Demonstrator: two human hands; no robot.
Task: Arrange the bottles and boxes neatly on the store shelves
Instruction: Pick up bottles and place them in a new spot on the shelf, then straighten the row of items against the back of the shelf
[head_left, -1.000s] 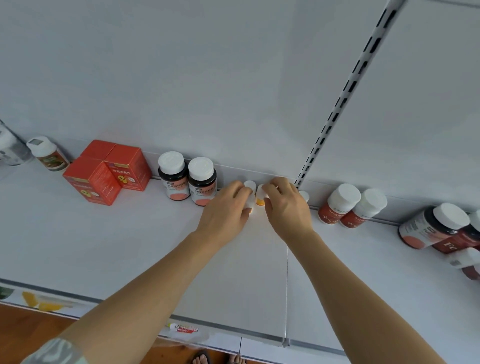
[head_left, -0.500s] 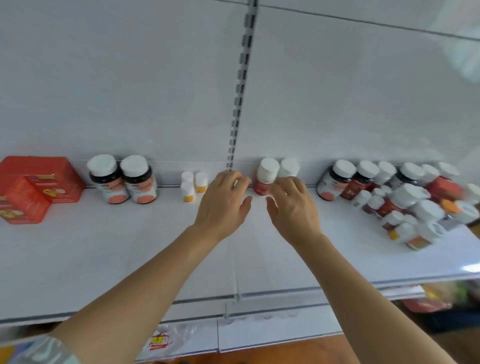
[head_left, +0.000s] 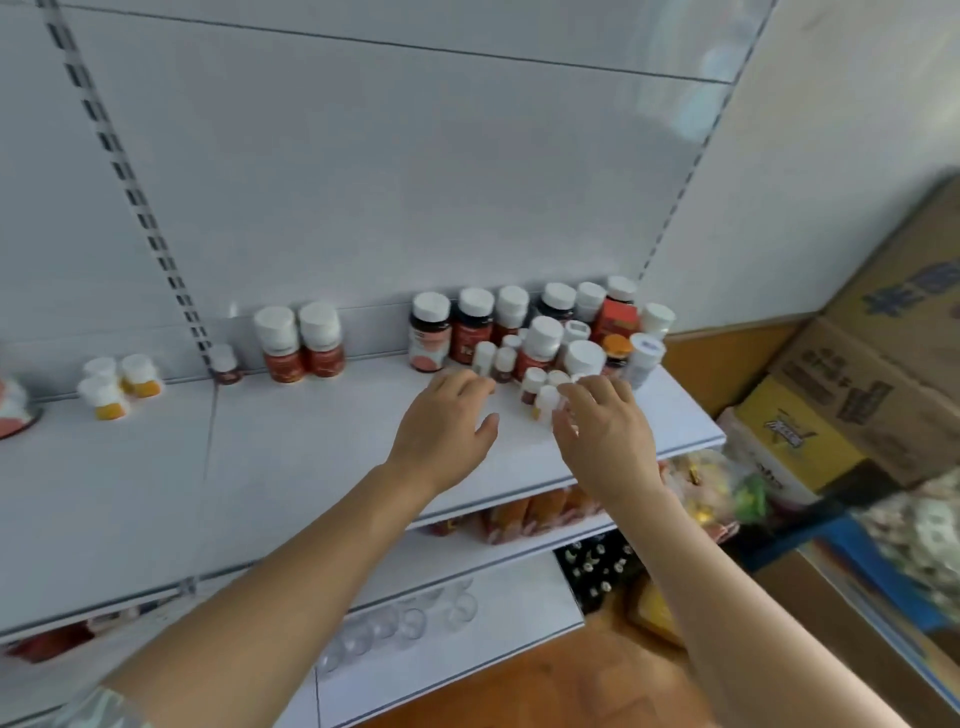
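Both hands reach over the white shelf (head_left: 322, 467) with fingers loosely spread, neither one clearly clasping anything. Fingertips of the right hand (head_left: 605, 436) sit at a small white-capped bottle (head_left: 545, 404) at the front of the cluster; whether they touch or pinch it cannot be told through the blur. Just beside it, the left hand (head_left: 447, 426) hovers palm down, its fingertips near two other small bottles (head_left: 493, 359), holding nothing.

Directly beyond the fingers stands a crowded, unordered cluster of white-capped bottles (head_left: 540, 340), dark and red-labelled, with a red box (head_left: 617, 318) among them near the back panel. Further off past the left hand, a pair of red-labelled bottles (head_left: 298, 343) stands upright side by side against the back. Beyond those, a tiny bottle (head_left: 224, 364) sits by the slotted upright, then three small orange-based bottles (head_left: 117, 384) grouped together.

Outward past the right hand, cardboard cartons (head_left: 857, 374) are stacked by the wall.
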